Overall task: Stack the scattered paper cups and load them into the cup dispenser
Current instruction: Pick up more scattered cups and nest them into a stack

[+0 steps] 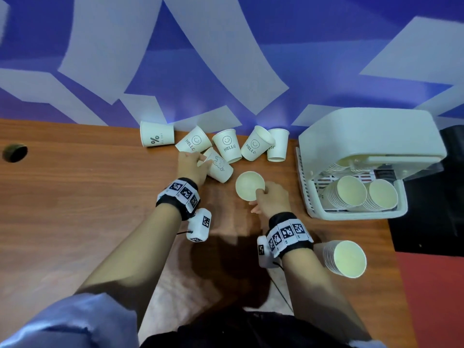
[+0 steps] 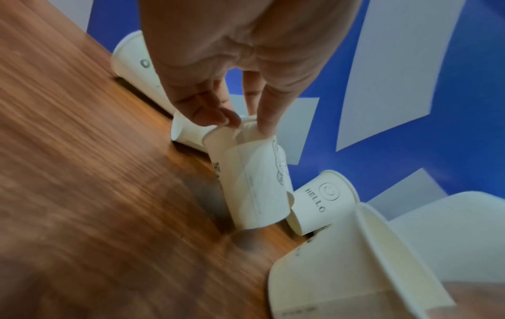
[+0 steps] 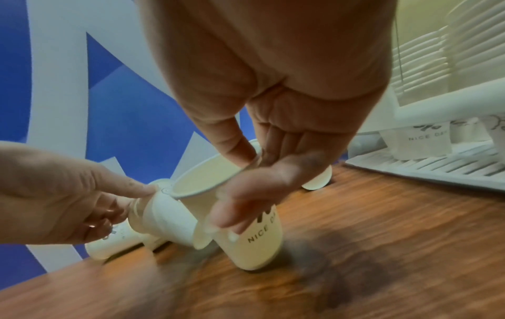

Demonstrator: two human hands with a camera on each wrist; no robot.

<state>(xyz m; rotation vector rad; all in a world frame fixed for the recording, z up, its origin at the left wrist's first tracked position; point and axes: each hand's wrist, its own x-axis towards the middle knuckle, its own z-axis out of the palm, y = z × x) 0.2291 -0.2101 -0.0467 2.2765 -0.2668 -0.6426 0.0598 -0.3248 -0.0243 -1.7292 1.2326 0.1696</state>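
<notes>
My left hand [image 1: 200, 160] pinches the base of a tilted bunny-print cup [image 1: 219, 168], whose mouth points toward my right hand. The left wrist view shows the same hold, left hand [image 2: 243, 125] on the bunny cup [image 2: 256, 179]. My right hand [image 1: 261, 194] grips the rim of an upright "NICE DAY" cup [image 1: 250, 185] standing on the table. In the right wrist view my right hand [image 3: 240, 185] has thumb and fingers on this cup [image 3: 256, 237], and the bunny cup [image 3: 169, 220] lies against its side. The white cup dispenser [image 1: 371, 136] stands at the right.
Several loose cups lie along the wall: a "%" cup [image 1: 157, 137], three "HELLO" cups [image 1: 227, 145] and an upside-down cup [image 1: 277, 145]. Two cup stacks [image 1: 349, 192] sit in the dispenser. Another stack [image 1: 345, 258] lies near the table's right edge. A cable hole [image 1: 14, 152] is at the far left.
</notes>
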